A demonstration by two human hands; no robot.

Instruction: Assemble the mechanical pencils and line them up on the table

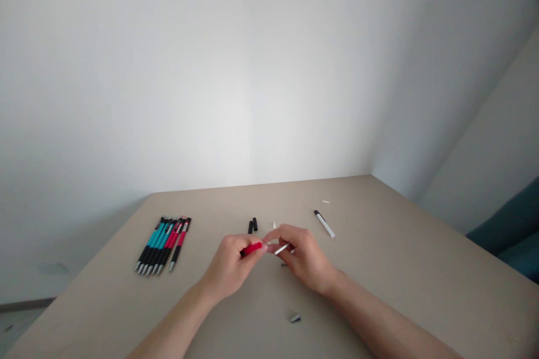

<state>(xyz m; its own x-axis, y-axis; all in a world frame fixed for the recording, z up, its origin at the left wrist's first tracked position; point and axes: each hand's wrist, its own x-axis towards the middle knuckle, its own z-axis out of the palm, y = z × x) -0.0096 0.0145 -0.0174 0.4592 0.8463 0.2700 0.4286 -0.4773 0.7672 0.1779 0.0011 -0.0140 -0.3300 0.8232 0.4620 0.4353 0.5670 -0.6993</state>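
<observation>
My left hand (233,265) is closed around a red pen barrel (252,248), which points to the right. Close beside it, my right hand (304,255) grips a thin white stick-like part (282,248), perhaps a pen's inner piece. The fingertips of both hands meet or nearly meet at the barrel's right end; whether something small is pinched there is too fine to tell. Under the right hand a small dark part (283,265) shows in part. Nearer me lies a silver cone-shaped pen tip (295,318). Behind the hands are black grip sleeves (255,224) and a small white piece (274,225).
Several assembled pens (162,247), blue and red with black grips, lie in a row at the left of the beige table (227,207). A white barrel with a black end (324,224) and a small white strip (325,202) lie back right. Walls border the table behind.
</observation>
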